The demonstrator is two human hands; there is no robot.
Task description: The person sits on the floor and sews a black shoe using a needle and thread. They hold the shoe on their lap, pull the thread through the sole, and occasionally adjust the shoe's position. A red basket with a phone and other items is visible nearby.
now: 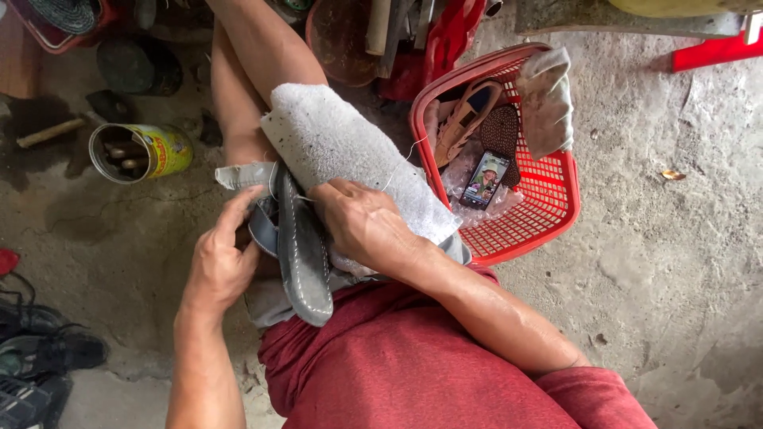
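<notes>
A grey shoe sole (306, 250) with a row of stitches along its edge lies lengthwise on my lap, over a grey-white foam pad (350, 147) resting on my leg. My left hand (221, 258) grips the sole and the grey upper from the left side, index finger stretched along the top. My right hand (362, 222) presses on the pad beside the sole, fingertips pinched at a thin white thread (401, 159) that runs up and to the right.
A red plastic basket (548, 206) at right holds a phone (485, 179), a tan sandal, a dark insole and a cloth. A yellow tin can (143, 151) with tools lies at left. Black shoes (40, 349) sit at bottom left on the concrete floor.
</notes>
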